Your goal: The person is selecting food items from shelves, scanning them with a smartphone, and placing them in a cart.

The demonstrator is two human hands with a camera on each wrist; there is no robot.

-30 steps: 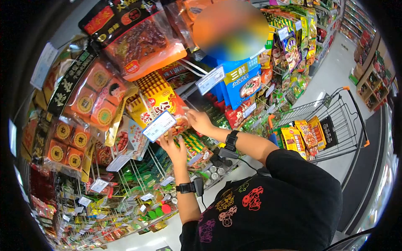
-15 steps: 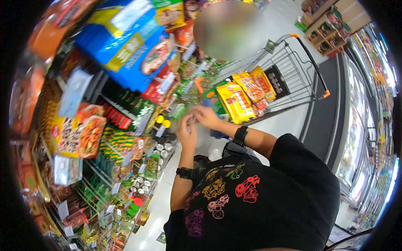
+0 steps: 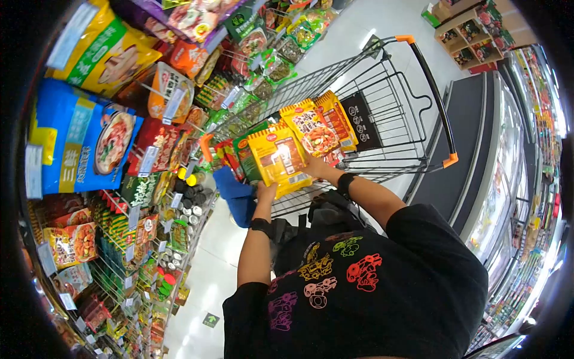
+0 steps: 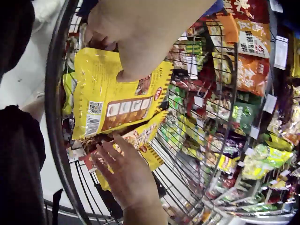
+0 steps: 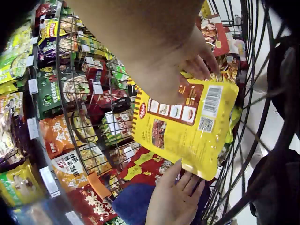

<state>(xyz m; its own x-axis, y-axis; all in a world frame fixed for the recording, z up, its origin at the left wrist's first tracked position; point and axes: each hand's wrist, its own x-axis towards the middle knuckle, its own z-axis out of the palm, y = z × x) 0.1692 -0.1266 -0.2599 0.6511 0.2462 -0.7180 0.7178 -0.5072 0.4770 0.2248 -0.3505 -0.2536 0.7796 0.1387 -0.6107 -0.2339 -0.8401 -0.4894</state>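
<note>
A yellow packet point(image 3: 278, 158) lies back side up at the near end of the cart's load in the head view. My left hand point(image 3: 266, 192) grips its lower edge; in the left wrist view that hand's thumb lies over the packet point(image 4: 112, 93). At the packet's right edge is my right hand point(image 3: 317, 167), its fingers spread and fairly straight in the left wrist view, over or against the packets beneath; firm contact cannot be told. Two more yellow-and-red packets point(image 3: 311, 128) lie beside it.
The wire cart point(image 3: 388, 90) has a black handle and orange corners. A blue object point(image 3: 236, 194) hangs at its left end. Shelves with hanging packets, including a blue one point(image 3: 78, 140), stand on the left; freezer cases point(image 3: 496, 179) stand on the right.
The view has turned from the shelf to the cart. Both hands have moved away from the price tag at the shelf and down to the yellow packet, which the left hand now grips.
</note>
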